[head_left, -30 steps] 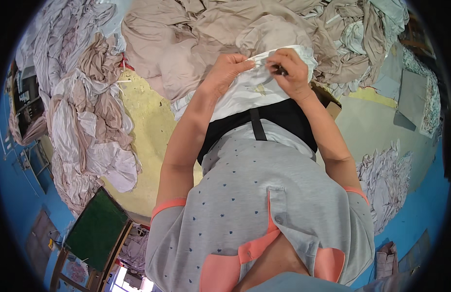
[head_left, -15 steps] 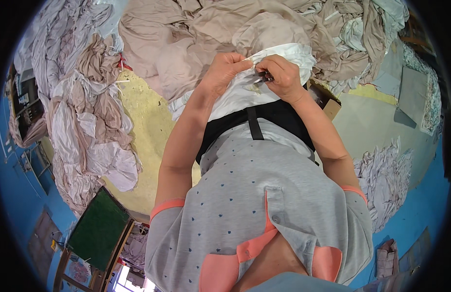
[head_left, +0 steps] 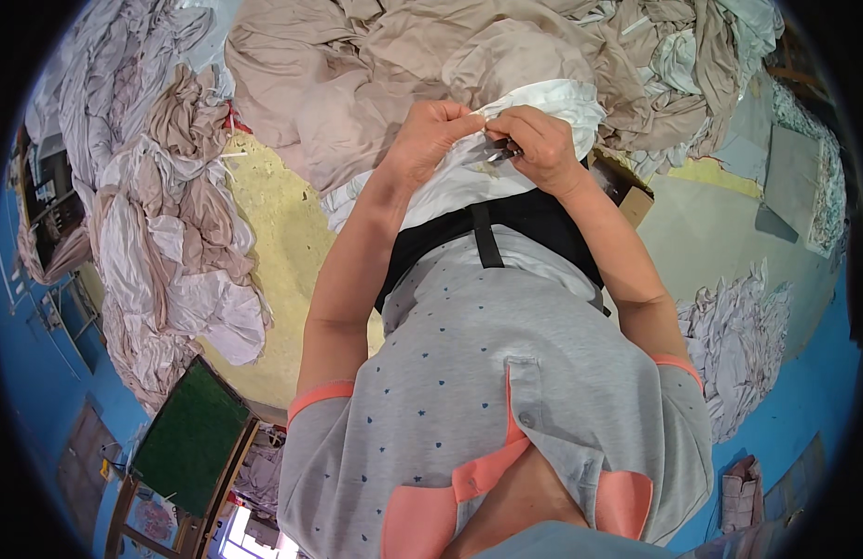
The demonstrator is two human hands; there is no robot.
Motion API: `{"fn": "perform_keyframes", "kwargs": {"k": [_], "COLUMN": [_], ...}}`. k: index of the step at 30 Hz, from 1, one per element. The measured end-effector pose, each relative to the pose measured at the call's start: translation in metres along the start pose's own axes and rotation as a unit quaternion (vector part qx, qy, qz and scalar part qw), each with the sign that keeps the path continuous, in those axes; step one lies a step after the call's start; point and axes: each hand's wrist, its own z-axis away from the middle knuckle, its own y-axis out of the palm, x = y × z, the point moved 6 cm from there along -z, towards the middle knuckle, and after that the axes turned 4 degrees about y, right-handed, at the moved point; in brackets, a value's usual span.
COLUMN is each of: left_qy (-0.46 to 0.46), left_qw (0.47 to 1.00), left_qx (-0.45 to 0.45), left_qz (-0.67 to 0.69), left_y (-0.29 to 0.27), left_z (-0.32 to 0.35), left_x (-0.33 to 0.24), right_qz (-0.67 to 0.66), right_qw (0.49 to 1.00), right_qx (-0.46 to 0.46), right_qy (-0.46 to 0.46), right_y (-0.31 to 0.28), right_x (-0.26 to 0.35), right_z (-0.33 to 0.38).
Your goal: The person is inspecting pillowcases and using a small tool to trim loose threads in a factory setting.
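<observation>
White cloth (head_left: 543, 102): a pale, crumpled garment, the landmark for all below; it lies bunched in front of the person's chest, its top edge lifted between both hands.
Head view, left hand (head_left: 431, 130): clamped on the near-left edge of the white cloth, fingers curled and thumb pinching the fabric at the top.
Head view, right hand (head_left: 539, 140): closed, just right of the left hand and almost touching it, pinching the same cloth edge; it also grips a small dark metal tool (head_left: 499, 149), whose exact kind is too small to tell.
Hands together: the two meet at one spot on the cloth's upper edge, knuckles side by side.
Black band (head_left: 506, 219): a dark belt-like strip with a strap, lying just below the white cloth, across the person's front.
Grey shirt (head_left: 506, 373): dotted, with coral trim, below the band.
Beige fabric heap (head_left: 376, 65): a large tan pile directly behind and left of the white cloth.
Pale cloth pile (head_left: 171, 242): pinkish-white pieces well to the left of the white cloth, on the yellow floor (head_left: 273, 233).
Cardboard box (head_left: 627, 186): just right of the white cloth.
Green board (head_left: 189, 438): far down-left of the cloth.
</observation>
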Motion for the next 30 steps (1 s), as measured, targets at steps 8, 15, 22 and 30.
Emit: {"fn": "perform_keyframes", "kwargs": {"k": [8, 15, 22, 30], "left_qy": [-0.018, -0.021, -0.009, -0.043], "left_qw": [0.999, 0.995, 0.999, 0.997], "left_qx": [-0.024, -0.033, -0.042, -0.01], "left_qz": [0.014, 0.09, 0.02, 0.064], "left_y": [0.003, 0.005, -0.002, 0.006], "left_z": [-0.001, 0.005, 0.006, 0.004], "left_x": [0.003, -0.004, -0.006, -0.006], "right_qz": [0.02, -0.015, -0.039, -0.095], "right_qw": [1.0, 0.998, 0.993, 0.953], "right_qx": [0.009, -0.017, -0.055, -0.097], "right_qy": [0.017, 0.051, 0.096, 0.27], "right_y": [0.001, -0.004, -0.01, -0.021], "right_x": [0.0, -0.007, -0.015, -0.031], "right_z": [0.004, 0.009, 0.014, 0.021]}}
